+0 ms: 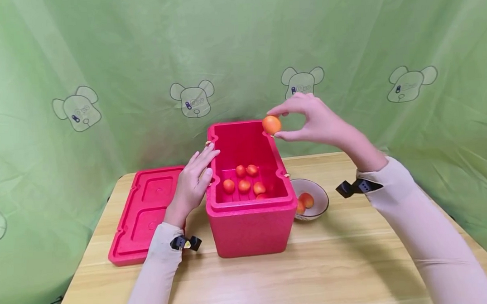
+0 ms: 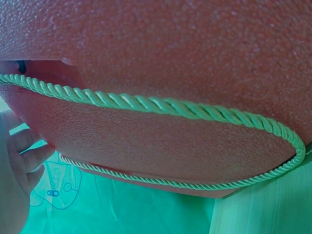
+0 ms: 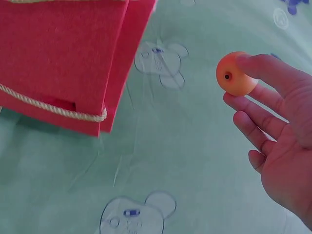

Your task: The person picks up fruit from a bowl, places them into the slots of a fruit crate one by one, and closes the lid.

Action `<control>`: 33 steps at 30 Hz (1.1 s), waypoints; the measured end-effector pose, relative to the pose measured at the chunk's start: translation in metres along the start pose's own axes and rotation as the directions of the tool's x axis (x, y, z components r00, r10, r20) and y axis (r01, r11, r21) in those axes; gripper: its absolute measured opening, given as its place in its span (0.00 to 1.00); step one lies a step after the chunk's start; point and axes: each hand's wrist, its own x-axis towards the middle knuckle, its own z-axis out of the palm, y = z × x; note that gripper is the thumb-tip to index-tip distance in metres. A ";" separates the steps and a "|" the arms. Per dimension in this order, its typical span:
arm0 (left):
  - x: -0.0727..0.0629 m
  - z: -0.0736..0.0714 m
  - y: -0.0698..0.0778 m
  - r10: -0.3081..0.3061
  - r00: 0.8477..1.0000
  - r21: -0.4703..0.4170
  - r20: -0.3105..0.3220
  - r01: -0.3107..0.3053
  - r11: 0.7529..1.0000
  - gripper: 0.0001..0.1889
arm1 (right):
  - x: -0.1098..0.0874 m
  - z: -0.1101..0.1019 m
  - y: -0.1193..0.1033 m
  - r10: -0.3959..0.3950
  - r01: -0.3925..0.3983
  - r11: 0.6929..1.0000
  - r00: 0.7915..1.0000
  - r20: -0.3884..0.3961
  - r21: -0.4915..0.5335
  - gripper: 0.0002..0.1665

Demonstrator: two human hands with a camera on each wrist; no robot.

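Observation:
My right hand (image 1: 313, 117) pinches a small round orange fruit (image 1: 272, 125) between thumb and fingers, above the right rim of a tall red box (image 1: 253, 231). Seen from the right wrist, the fruit (image 3: 229, 78) has a dark spot on its end. Several orange-red fruits (image 1: 244, 186) lie on the box floor. My left hand (image 1: 191, 181) rests on the left rim, its fingers extended over the edge. In the left wrist view, a twisted rope (image 2: 185, 108) runs along the box wall (image 2: 161, 141). The box stands without its lid.
A patterned bowl (image 1: 319, 195) holding orange fruits (image 1: 307, 200) stands right of the box, partly hidden by it. The red lid (image 1: 126, 238) lies on the wooden table (image 1: 249, 283) at the left. A green curtain (image 1: 238, 43) hangs behind.

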 end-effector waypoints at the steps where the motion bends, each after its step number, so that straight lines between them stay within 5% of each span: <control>1: 0.000 0.000 0.000 -0.001 1.000 -0.001 0.003 0.001 1.000 0.27 | 0.004 0.002 -0.002 -0.011 0.011 1.000 1.000 0.020 -0.004 0.26; 14: 0.002 0.002 0.001 -0.009 1.000 -0.002 0.016 0.009 1.000 0.28 | 0.035 0.022 -0.033 -0.006 0.044 0.993 0.949 0.316 -0.111 0.25; 25: 0.003 0.000 0.000 -0.012 1.000 0.009 0.018 0.012 1.000 0.28 | 0.036 0.043 -0.037 -0.167 0.265 0.942 0.902 0.398 -0.206 0.22; 33: 0.001 -0.002 0.000 -0.026 0.999 0.012 0.021 0.026 1.000 0.28 | 0.037 0.053 -0.040 -0.145 0.277 0.932 0.877 0.458 -0.236 0.21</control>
